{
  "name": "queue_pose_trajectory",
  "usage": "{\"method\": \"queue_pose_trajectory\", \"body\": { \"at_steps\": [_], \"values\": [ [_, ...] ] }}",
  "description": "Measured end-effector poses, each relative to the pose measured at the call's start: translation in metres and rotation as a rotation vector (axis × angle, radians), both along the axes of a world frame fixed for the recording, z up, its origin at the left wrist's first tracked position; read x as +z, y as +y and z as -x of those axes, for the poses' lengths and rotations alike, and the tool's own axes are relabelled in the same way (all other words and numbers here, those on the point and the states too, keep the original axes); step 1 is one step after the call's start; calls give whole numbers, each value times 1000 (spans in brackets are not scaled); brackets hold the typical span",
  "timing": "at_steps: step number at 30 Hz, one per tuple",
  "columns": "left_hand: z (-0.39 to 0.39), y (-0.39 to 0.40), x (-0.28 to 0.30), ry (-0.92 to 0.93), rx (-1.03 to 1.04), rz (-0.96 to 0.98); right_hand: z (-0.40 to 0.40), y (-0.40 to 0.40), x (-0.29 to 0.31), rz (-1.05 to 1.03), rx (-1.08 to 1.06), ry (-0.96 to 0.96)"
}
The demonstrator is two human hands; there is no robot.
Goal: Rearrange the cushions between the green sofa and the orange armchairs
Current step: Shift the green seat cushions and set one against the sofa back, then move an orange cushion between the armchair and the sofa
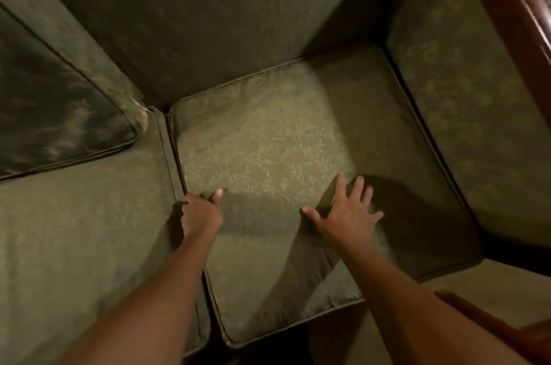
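Observation:
I look straight down at the green sofa's right end. A green patterned seat cushion (268, 144) lies in the corner seat between the backrest (208, 21) and the padded right armrest (465, 102). My left hand (201, 212) grips the cushion's left edge, fingers tucked into the seam beside the neighbouring seat cushion (83, 230), thumb on top. My right hand (347, 212) lies flat on the cushion's top with fingers spread. A darker green loose cushion (53, 114) leans at the far left on the sofa.
A dark red-brown wooden edge (518, 6) runs down the upper right corner. Pale floor (492, 293) shows at the lower right, with a brown wooden piece (489, 326) crossing it.

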State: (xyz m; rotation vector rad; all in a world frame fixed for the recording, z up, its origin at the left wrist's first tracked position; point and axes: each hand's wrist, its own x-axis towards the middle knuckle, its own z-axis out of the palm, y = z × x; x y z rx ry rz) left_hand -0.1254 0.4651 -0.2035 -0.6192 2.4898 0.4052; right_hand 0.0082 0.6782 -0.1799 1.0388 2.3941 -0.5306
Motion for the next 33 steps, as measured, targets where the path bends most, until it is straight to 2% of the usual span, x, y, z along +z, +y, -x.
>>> {"method": "queue_pose_trajectory", "body": {
  "at_steps": [4, 10, 14, 18, 24, 29, 33],
  "values": [
    [2, -11, -10, 65, -141, -79, -7, -9, -7, -61, 30, 24],
    [8, -19, -6, 239, -144, -96, -3, -29, -5, -41, 45, 11],
    [12, -23, 2, 203, -199, -115, 5, -30, 1, -17, 39, -36],
    [24, -23, 31, 160, -409, -86, 15, -40, 22, 86, -5, -36],
    [24, 9, 119, 42, -735, -151, 15, -68, 112, 263, 10, 84],
    [-11, 59, 244, 74, -997, -287, -11, -56, 241, 141, -144, 128],
    [-58, 105, 346, 150, -1178, -458, -55, -46, 346, -35, -333, 265]
  ]
}}
